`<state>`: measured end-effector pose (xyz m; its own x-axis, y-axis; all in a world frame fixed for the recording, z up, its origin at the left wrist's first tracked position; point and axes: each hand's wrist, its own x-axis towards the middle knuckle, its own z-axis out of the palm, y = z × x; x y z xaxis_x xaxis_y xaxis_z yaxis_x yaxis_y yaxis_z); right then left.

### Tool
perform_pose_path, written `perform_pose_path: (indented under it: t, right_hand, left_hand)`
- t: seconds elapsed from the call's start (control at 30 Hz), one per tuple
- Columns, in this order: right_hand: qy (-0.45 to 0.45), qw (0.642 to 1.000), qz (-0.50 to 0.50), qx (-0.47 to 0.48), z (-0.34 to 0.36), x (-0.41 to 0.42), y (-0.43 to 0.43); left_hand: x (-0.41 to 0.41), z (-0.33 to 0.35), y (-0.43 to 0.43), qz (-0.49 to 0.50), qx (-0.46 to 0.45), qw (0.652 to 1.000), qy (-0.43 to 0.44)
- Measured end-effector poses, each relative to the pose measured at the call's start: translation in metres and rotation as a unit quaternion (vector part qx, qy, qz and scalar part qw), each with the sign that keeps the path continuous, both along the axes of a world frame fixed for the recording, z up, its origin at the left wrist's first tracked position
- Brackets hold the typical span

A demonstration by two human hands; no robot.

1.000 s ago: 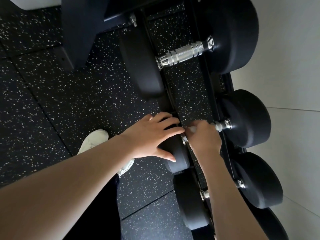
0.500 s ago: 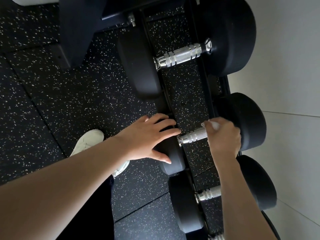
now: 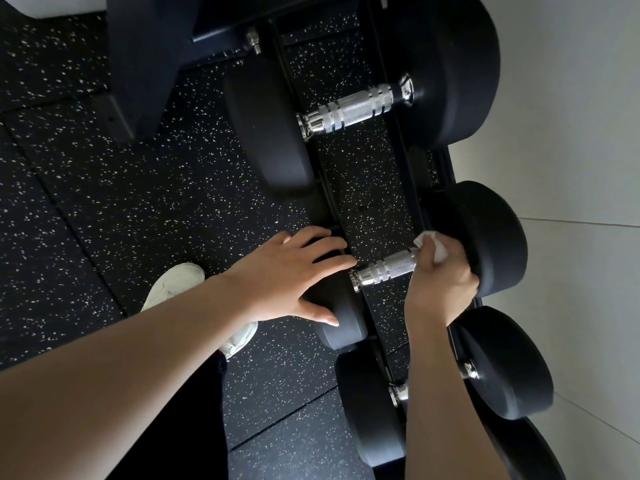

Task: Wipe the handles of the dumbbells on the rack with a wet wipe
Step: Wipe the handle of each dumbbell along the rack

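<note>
The right hand [image 3: 443, 275] has its grip curled round the wet wipe [image 3: 439, 250] and the wall end of the shiny handle [image 3: 384, 270], on the middle dumbbell [image 3: 495, 237] in the rack [image 3: 410, 174]. The left hand [image 3: 291, 275] lies flat with straight fingers [image 3: 330, 263] on that dumbbell's near black end [image 3: 344, 323]. The handle runs straight from one hand to the other, so I think the wipe should slide along it toward the left hand.
</note>
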<state>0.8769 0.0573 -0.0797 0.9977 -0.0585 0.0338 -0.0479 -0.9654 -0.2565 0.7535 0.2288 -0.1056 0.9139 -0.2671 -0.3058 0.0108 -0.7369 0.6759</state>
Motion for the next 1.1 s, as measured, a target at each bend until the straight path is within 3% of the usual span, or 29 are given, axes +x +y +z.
perform_pose_path:
  t: [0.2,0.33,0.5,0.7,0.93,1.1]
  right_hand:
    - [-0.008,0.995,0.047,0.082,0.001,-0.012,-0.013]
    - [0.023,0.993,0.069,0.094,-0.001,-0.021,-0.022]
    - [0.066,0.994,0.053,0.075,0.000,-0.027,-0.027]
    - [0.088,0.985,0.015,0.150,0.016,-0.029,-0.021]
    - [0.111,0.956,0.013,0.270,0.045,-0.033,0.010]
    - [0.111,0.949,0.032,0.293,0.045,-0.028,0.061]
  left_hand:
    - [-0.002,-0.006,-0.001,0.014,0.003,0.999,-0.052]
    - [0.002,0.003,-0.001,-0.018,0.035,0.999,-0.015]
    - [0.008,0.018,0.004,-0.050,0.106,0.992,-0.041]
    - [0.021,0.045,0.021,-0.070,0.174,0.977,-0.101]
    - [0.039,0.066,0.056,-0.068,0.252,0.958,-0.115]
    - [0.049,0.062,0.093,-0.079,0.284,0.950,-0.097]
